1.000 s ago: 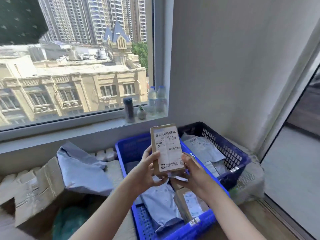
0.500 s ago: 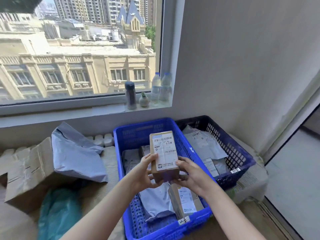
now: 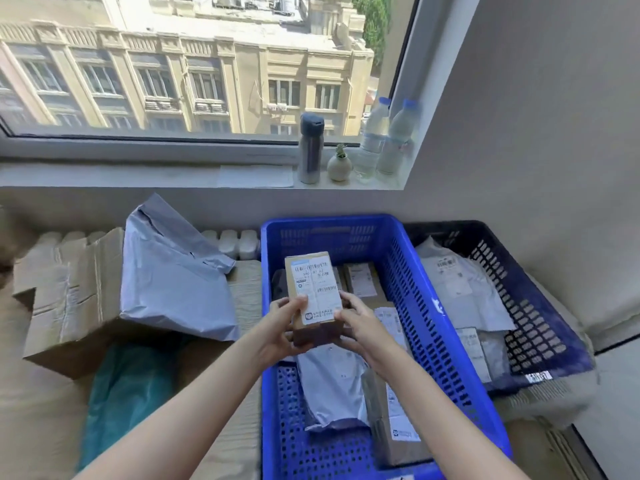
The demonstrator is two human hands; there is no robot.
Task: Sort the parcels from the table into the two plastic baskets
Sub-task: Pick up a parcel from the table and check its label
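The small cardboard box (image 3: 313,292) is held label-up over the bright blue basket (image 3: 446,344), tipped slightly away from the camera, its white shipping label facing the viewer. It is pinched at its near end from both sides: the left hand (image 3: 282,329) is closed on the left edge with the thumb across the label, and the right hand (image 3: 358,322) is closed on the right edge and the near corner. Below it, a grey poly mailer (image 3: 332,386) and a long brown box (image 3: 391,403) are already lying in the bright blue basket, with 2 more small boxes seen at the far end. Just beside it on the right, touching, the dark blue basket (image 3: 540,327) is loaded with flat grey mailers. To the left, a large grey mailer (image 3: 173,271) is draped over an opened carton (image 3: 65,292), still to be sorted. The risk is judged to lie in the sorting itself: with the 2 baskets set side by side, the box could be dropped into the wrong one if the label is misread. A release from height could also let it bounce off the mailer and tip against the basket wall
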